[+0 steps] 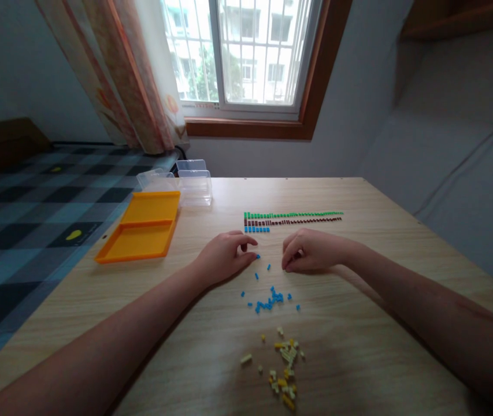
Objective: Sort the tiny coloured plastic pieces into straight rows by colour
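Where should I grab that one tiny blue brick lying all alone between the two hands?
Pinch the blue brick from straight above, with thumb and fingertip on two opposite sides. It is tiny and lies flat on the table, so fingers likely cannot get under it, and no other piece crowds it.

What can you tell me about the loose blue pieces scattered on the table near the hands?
The loose blue pieces are tiny bright blocks, plastic by the look, lying on the pale wooden table. Most cluster in a small heap; a few stray singly toward the left hand and right hand. One lies right beside the left hand; whether it is touched cannot be told. Their exact shape is too small to make out.
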The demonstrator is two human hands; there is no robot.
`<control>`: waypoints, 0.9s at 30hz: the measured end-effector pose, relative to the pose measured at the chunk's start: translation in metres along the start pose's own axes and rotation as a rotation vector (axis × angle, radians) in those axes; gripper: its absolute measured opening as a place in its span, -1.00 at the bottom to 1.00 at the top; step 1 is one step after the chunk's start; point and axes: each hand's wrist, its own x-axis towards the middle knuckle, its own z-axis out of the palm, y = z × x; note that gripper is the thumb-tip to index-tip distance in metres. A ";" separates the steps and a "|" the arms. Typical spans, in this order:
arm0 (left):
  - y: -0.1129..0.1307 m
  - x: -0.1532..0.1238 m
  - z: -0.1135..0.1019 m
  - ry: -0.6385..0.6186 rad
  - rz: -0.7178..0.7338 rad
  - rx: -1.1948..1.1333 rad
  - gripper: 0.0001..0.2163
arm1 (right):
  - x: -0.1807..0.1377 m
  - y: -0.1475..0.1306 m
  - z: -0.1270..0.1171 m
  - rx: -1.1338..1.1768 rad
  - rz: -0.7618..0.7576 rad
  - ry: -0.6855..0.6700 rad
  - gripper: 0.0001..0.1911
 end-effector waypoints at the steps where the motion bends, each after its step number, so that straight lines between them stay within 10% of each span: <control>1: 0.000 0.000 0.000 -0.003 -0.002 0.000 -0.80 | -0.001 -0.001 -0.001 -0.001 0.019 -0.001 -0.84; 27: 0.002 0.000 -0.002 0.005 -0.024 -0.015 -0.79 | -0.010 0.011 -0.011 -0.101 0.083 0.055 -0.76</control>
